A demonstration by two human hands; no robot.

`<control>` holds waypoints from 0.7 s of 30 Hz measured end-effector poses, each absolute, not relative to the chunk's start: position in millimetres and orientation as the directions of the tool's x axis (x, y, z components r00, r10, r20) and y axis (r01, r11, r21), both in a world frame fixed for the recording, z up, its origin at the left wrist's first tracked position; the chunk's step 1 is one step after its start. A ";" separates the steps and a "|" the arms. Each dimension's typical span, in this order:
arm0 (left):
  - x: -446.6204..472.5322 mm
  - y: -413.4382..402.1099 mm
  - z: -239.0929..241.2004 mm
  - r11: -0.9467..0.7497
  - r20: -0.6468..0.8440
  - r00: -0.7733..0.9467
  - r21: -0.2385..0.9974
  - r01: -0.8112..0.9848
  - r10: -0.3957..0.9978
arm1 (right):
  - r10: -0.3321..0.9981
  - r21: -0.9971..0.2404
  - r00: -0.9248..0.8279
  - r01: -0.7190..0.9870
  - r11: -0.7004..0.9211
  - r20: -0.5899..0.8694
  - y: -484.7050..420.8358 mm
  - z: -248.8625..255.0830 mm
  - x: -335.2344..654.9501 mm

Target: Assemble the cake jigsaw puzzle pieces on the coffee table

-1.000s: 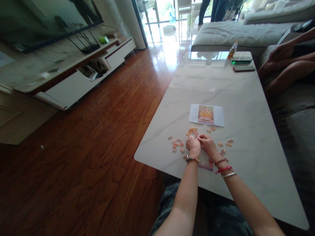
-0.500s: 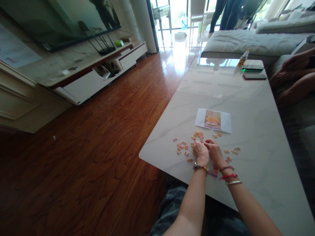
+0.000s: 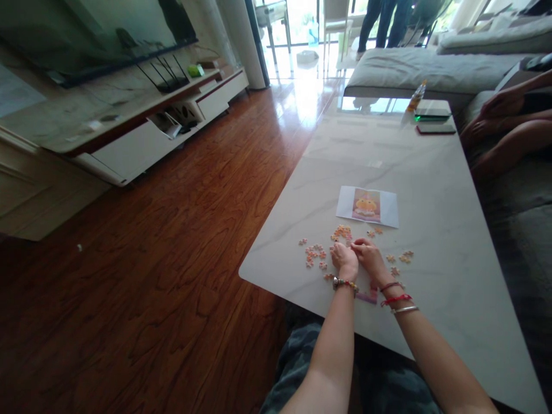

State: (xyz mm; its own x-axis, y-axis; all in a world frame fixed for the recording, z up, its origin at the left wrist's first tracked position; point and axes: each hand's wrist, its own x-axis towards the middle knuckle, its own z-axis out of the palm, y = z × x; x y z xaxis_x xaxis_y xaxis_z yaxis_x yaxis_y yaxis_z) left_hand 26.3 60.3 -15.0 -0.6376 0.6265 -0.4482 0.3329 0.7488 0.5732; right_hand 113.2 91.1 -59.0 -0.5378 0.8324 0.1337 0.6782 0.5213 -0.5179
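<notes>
My left hand (image 3: 345, 260) rests low over the table among small jigsaw pieces, fingers curled; what they hold, if anything, is hidden. Close against it, my right hand (image 3: 370, 257) pinches what looks like a puzzle piece at the fingertips. Beyond the left hand lies a cluster of orange-yellow puzzle pieces (image 3: 342, 231), and to its left a spread of pinkish puzzle pieces (image 3: 315, 253). A few yellowish puzzle pieces (image 3: 406, 256) lie right of my right hand. Under my wrists a joined purple-pink puzzle section (image 3: 367, 297) shows partly.
A printed picture sheet (image 3: 389, 209) lies beyond the pieces on the white marble-look table (image 3: 440, 195). At its far end are a bottle (image 3: 416, 96) and flat dark-edged objects (image 3: 435, 130). A seated person's arm and legs (image 3: 509, 123) are at the right; another person (image 3: 382, 26) stands behind.
The whole scene has shifted slightly left and up as the camera turned. My hands stay close together over the same pieces, with only small finger movement.
</notes>
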 end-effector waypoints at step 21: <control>15.5 61.7 -16.1 0.744 -0.487 -0.578 0.553 0.376 0.654 | 0.725 -0.135 -0.686 0.714 0.687 0.061 87.2 -40.7 106.8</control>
